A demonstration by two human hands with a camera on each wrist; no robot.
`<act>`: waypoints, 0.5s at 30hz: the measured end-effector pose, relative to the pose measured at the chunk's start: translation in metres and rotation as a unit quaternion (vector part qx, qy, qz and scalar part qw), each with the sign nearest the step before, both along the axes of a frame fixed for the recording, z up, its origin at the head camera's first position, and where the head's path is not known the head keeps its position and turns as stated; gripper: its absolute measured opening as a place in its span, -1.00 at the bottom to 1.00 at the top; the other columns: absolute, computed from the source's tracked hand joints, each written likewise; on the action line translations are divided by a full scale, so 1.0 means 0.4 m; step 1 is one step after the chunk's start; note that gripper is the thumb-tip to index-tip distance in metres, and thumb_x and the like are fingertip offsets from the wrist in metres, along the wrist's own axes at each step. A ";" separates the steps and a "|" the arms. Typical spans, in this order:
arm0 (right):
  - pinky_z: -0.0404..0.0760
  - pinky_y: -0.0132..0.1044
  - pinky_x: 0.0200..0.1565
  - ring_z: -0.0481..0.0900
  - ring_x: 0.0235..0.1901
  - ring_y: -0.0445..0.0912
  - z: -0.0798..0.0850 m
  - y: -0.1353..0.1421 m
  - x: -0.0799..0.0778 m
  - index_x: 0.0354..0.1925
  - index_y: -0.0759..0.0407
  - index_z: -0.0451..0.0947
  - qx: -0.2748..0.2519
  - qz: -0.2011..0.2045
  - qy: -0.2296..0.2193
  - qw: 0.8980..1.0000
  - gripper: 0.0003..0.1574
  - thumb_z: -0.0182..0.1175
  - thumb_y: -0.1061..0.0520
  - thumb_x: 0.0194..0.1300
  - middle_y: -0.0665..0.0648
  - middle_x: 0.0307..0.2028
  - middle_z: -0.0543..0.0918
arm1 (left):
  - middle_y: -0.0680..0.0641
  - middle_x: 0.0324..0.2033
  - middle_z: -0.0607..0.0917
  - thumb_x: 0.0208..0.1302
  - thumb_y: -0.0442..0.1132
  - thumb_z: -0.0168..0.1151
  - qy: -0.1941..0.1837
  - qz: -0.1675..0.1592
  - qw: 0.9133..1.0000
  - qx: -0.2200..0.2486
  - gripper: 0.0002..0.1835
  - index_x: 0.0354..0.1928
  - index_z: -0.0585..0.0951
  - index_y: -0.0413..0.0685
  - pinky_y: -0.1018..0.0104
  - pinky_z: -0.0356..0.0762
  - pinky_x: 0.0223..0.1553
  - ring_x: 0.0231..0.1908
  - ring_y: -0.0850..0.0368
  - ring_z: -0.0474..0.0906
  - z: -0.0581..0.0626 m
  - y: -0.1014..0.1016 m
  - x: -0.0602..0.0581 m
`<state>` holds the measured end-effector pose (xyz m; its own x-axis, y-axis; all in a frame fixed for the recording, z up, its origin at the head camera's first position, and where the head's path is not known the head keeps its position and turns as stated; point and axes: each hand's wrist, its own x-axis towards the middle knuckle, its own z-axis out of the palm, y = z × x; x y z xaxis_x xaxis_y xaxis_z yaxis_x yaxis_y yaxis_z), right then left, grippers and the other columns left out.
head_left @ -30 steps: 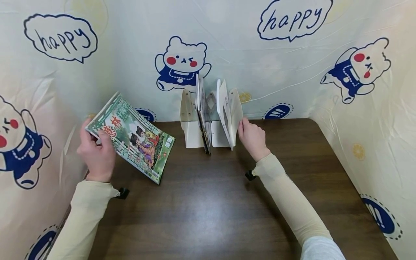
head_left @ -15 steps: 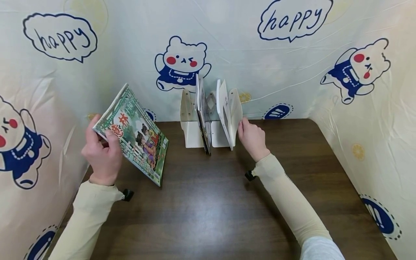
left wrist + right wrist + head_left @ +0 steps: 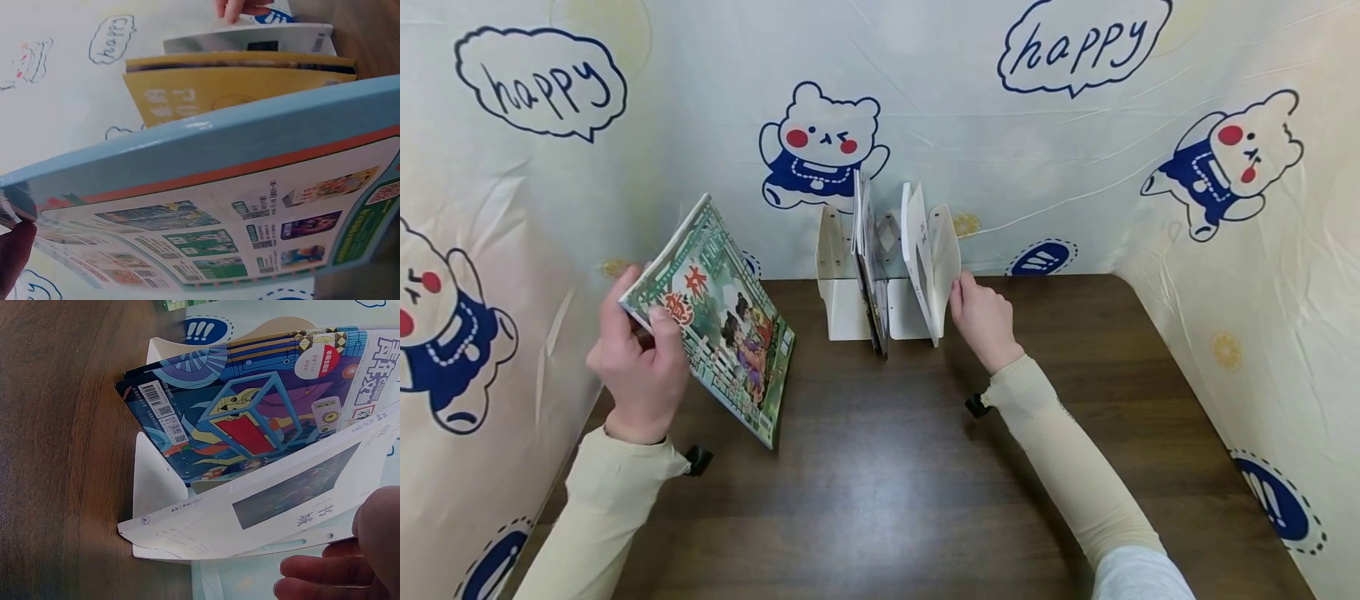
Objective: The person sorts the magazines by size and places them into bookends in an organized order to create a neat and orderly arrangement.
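My left hand (image 3: 643,367) pinches a green illustrated magazine (image 3: 730,333) at its upper left corner, thumb on the front cover. The magazine leans steeply over the left of the table, and the left wrist view shows its printed back (image 3: 200,231). At the back stands a white book rack (image 3: 848,312), whose right end panel my right hand (image 3: 985,323) pinches at the outer edge. Inside the rack, a colourful purple-blue magazine (image 3: 250,425) and a yellow-covered one (image 3: 206,94) stand together. A white book (image 3: 294,494) leans against the right panel.
The dark wooden table (image 3: 880,492) reaches back to a patterned wall covering (image 3: 700,100) right behind the rack. Between the rack's standing magazines and the white book there is a gap. Small black devices (image 3: 698,460) sit at both wrists.
My left hand has moved a little right and nearer, tipping the magazine from a flatter slant to a steeper one. The right hand and the rack have stayed put.
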<state>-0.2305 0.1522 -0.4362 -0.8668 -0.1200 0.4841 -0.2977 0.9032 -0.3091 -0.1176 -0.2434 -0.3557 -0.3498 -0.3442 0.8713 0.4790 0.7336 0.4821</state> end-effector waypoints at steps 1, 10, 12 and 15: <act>0.46 0.11 -0.66 0.54 -0.69 0.23 0.000 0.000 0.000 -0.32 0.25 0.40 0.000 -0.001 0.001 1.000 -0.67 -0.02 0.09 0.61 0.22 -0.69 0.44 | -0.37 -0.35 0.76 0.27 -0.20 0.06 0.004 -0.002 1.000 0.001 -0.50 0.19 0.64 -0.30 0.77 0.24 -0.38 -0.47 0.58 0.40 0.003 0.004 0.003; 0.47 0.12 -0.65 0.55 -0.67 0.25 0.001 -0.001 0.000 -0.30 0.25 0.40 0.005 -0.004 -0.003 1.000 -0.66 -0.05 0.07 0.62 0.23 -0.70 0.44 | -0.35 -0.53 0.66 0.22 -0.20 0.06 0.035 -0.008 0.999 -0.003 -0.50 0.10 0.65 -0.37 0.67 0.16 -0.47 -0.59 0.45 0.27 0.030 0.042 0.038; 0.48 0.11 -0.65 0.56 -0.67 0.25 0.001 -0.001 0.000 -0.30 0.25 0.41 0.006 -0.004 -0.005 1.000 -0.66 -0.05 0.07 0.62 0.23 -0.69 0.44 | -0.35 -0.52 0.67 0.21 -0.20 0.06 0.040 -0.010 0.999 -0.008 -0.50 0.09 0.65 -0.39 0.66 0.14 -0.50 -0.60 0.44 0.27 0.036 0.051 0.048; 0.48 0.12 -0.65 0.56 -0.67 0.25 0.003 -0.002 0.001 -0.30 0.26 0.41 0.005 -0.005 -0.005 1.000 -0.66 -0.03 0.08 0.62 0.24 -0.69 0.45 | -0.34 -0.54 0.65 0.21 -0.20 0.08 0.052 -0.020 0.998 -0.008 -0.52 0.06 0.66 -0.41 0.64 0.11 -0.53 -0.64 0.41 0.23 0.047 0.065 0.065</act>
<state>-0.2303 0.1513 -0.4349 -0.8727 -0.1166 0.4741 -0.2858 0.9092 -0.3026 -0.0917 -0.2175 -0.3368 -0.2699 -0.3173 0.9091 0.5543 0.7208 0.4162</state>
